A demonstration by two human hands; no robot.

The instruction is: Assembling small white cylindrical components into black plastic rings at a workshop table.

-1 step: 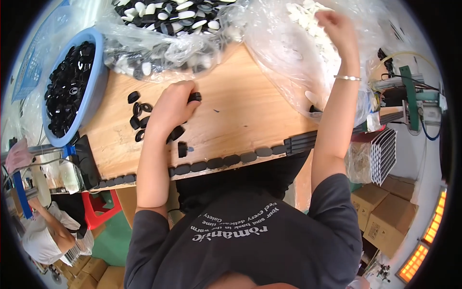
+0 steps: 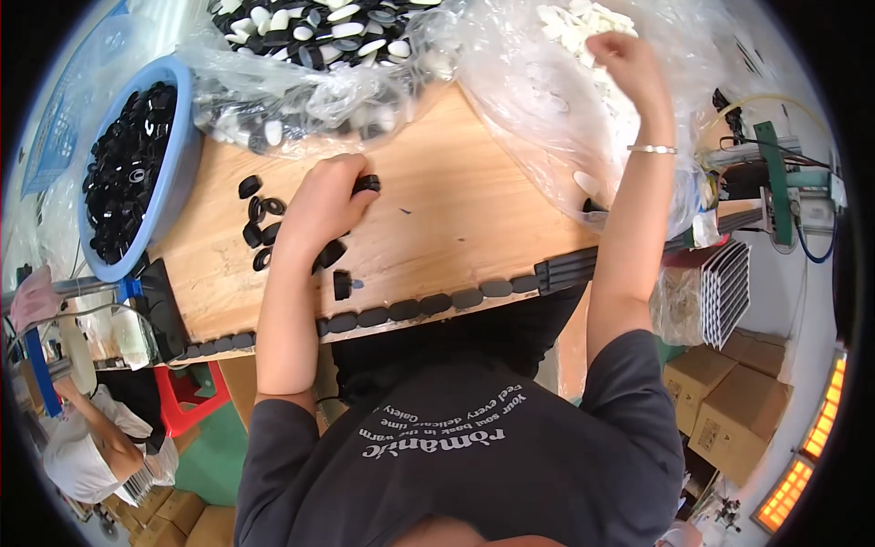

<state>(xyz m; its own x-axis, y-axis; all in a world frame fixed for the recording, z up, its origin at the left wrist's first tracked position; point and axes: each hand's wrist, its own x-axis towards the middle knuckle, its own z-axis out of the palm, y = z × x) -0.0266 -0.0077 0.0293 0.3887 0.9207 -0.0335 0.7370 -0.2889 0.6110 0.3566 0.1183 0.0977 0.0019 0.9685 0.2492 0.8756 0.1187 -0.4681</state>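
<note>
The black cap (image 2: 368, 183) is between the thumb and fingers of the left hand (image 2: 326, 197), over the table (image 2: 456, 187); it looks light, stiff and smooth, best pinched by its sides. The right hand (image 2: 631, 66) curls by white pieces (image 2: 567, 27), its grip unclear.

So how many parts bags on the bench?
2: mixed parts bag, far side, left of centre; white parts bag, far right, at right hand. Others may be hidden.
</note>
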